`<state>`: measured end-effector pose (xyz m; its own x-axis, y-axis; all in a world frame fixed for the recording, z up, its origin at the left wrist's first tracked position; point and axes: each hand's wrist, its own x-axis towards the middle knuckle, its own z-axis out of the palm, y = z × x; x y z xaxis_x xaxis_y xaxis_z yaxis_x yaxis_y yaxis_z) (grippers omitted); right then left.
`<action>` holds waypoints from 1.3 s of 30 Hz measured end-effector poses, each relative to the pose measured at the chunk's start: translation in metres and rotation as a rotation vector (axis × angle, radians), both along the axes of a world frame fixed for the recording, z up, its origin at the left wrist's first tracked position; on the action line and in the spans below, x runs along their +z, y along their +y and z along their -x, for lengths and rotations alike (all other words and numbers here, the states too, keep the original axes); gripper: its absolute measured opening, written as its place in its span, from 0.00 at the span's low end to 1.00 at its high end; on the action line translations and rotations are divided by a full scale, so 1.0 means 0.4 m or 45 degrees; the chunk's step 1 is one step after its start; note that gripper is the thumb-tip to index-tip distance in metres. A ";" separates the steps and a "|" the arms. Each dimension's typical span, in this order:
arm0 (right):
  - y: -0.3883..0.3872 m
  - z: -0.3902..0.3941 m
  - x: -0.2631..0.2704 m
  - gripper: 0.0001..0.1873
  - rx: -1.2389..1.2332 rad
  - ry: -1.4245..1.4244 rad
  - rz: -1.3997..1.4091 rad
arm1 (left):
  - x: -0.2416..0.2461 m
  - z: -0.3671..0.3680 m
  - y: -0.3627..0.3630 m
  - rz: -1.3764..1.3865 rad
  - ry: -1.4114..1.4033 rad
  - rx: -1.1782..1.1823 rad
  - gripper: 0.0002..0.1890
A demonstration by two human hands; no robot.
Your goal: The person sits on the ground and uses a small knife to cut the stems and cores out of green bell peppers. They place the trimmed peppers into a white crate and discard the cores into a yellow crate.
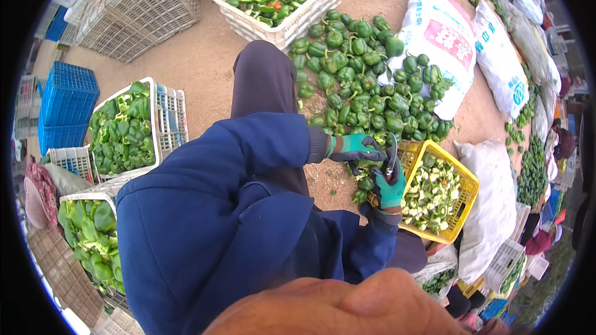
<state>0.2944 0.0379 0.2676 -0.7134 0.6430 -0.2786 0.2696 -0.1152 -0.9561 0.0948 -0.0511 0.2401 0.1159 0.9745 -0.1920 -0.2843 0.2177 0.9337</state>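
My left hand (357, 147), in a green and black work glove, grips a green bell pepper (366, 164) that its fingers partly cover. My right hand (390, 184), gloved alike, holds a knife with a short metal blade (393, 150) pointing away from the palm, close to the left fingertips. Just beyond the right hand, a yellow plastic crate (409, 154) leans tilted, holding pale cut pepper cores and stem pieces (430, 195). A heap of whole green bell peppers (358, 79) spreads over the ground past my left hand.
A white crate (279, 35) of cut peppers stands beyond my left knee (265, 74). White woven sacks (437, 32) lie behind the heap, and another sack (489, 204) sits behind the yellow crate. More pepper-filled crates (170, 111) and stacked blue crates (70, 97) stand behind me.
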 end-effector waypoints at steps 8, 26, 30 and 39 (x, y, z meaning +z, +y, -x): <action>-0.028 0.115 -0.036 0.30 0.152 0.037 -0.061 | -0.020 0.051 -0.019 0.175 -0.003 0.030 0.34; -0.037 0.214 0.067 0.20 0.040 0.192 0.667 | 0.060 0.189 -0.056 -0.129 0.105 -0.088 0.22; -0.041 0.260 0.055 0.22 -0.201 0.570 0.807 | 0.039 0.190 -0.048 -0.066 -0.417 0.146 0.22; -0.003 0.428 0.081 0.33 0.320 0.066 -0.810 | -0.067 0.251 -0.047 -0.437 -0.413 0.830 0.33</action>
